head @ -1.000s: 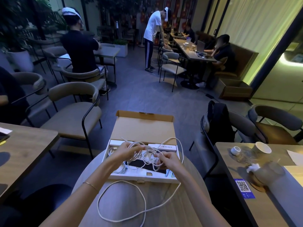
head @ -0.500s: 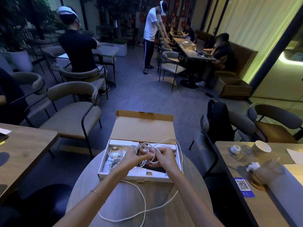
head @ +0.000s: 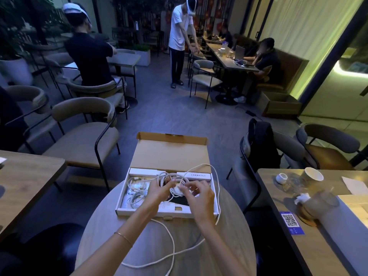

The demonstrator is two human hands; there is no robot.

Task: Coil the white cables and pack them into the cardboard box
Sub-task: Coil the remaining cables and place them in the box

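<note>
1. Since half a second ago, both hands have crept a little further over the cardboard box (head: 127,211) and the coil has gained a turn; less slack cable trails on the round table (head: 235,236).
2. Left hand (head: 159,189) is curled round the bundle of white cable (head: 169,179), keeping the loops stacked above the middle of the box.
3. Right hand (head: 200,194) sits just beside it, thumb and forefinger pinching the strand where it feeds into the coil, other fingers loosely spread.
4. So I'm mid-coil, by my reading: winding, not packing yet.
5. Plenty is left to gather. One long run arcs from the coil over the far right corner of the box, drops down its right wall, then snakes across the table toward me in a big loose loop (head: 171,253).
6. Other white cables (head: 137,188) already lie bundled in the left part of the box, beside a dark insert under my hands.
7. Two slim white cartons (head: 196,176) line the far wall; the lid (head: 171,154) stands open behind them.
8. Next, I reckon, the right hand needs to draw the slack in and lay even turns onto the bundle while the left holds firm.
9. Watch that run over the box corner: it could snag or tug the box as I pull.
</note>
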